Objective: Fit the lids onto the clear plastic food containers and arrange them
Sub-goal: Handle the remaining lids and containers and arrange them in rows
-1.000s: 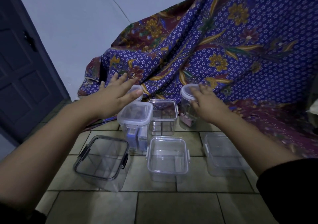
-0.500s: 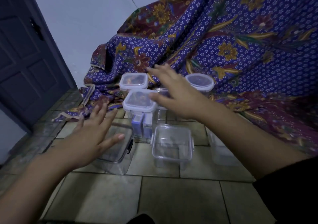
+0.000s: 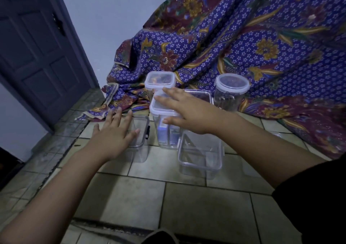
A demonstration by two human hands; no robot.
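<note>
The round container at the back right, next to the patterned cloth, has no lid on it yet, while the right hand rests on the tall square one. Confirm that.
Not quite. The head view shows the round container already has its lid on. The rest stands: it sits back right by the patterned cloth, and the right hand rests on the tall square container.

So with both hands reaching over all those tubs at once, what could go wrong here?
The right hand is spread over the tall lidded container, which stands narrow and upright; a sideways push might tip it onto the open square container in front. The left hand hovers over the open container with black clips and could knock it along the tiled floor. The right forearm also passes low over the open tub.
</note>
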